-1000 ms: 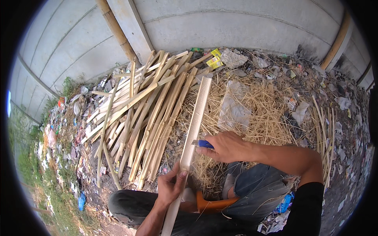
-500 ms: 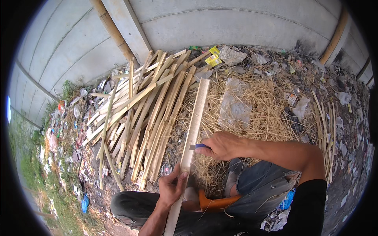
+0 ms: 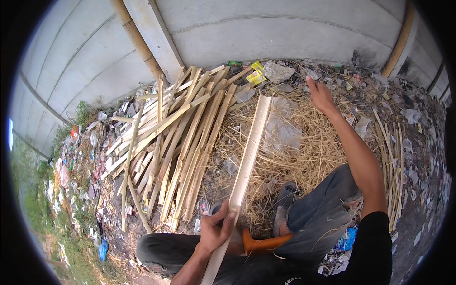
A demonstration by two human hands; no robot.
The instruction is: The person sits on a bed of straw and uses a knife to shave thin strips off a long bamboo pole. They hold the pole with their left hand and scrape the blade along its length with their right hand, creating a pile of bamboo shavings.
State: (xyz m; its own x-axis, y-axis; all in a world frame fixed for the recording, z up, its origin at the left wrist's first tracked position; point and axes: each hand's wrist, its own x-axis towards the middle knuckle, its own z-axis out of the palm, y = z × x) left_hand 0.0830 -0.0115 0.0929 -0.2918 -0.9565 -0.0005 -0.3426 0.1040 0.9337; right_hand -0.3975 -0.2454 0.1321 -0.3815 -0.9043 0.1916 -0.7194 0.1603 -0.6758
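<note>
My left hand (image 3: 218, 230) is closed around the lower part of a long split bamboo strip (image 3: 250, 154), thumb on its pale hollow inside. The strip slants up and away from my lap, its far end over the straw. Stretched out to the far right, my right hand (image 3: 321, 96) is closed, above the straw and apart from the strip. The blue-handled knife that it held a moment ago is hidden from view now. Between my legs an orange curved object (image 3: 263, 243) shows in part; its kind is unclear.
A large pile of split bamboo strips (image 3: 190, 137) lies at the left. Straw-like shavings (image 3: 313, 142) and a clear plastic sheet (image 3: 283, 128) cover the ground ahead. Thin bamboo strips (image 3: 390, 161) lie at the right. Litter surrounds everything; a grey panel wall (image 3: 285, 33) stands behind.
My right hand has swung from the strip up and away to the far right. The strip's far end has shifted right, and my left hand has moved slightly right with it.
</note>
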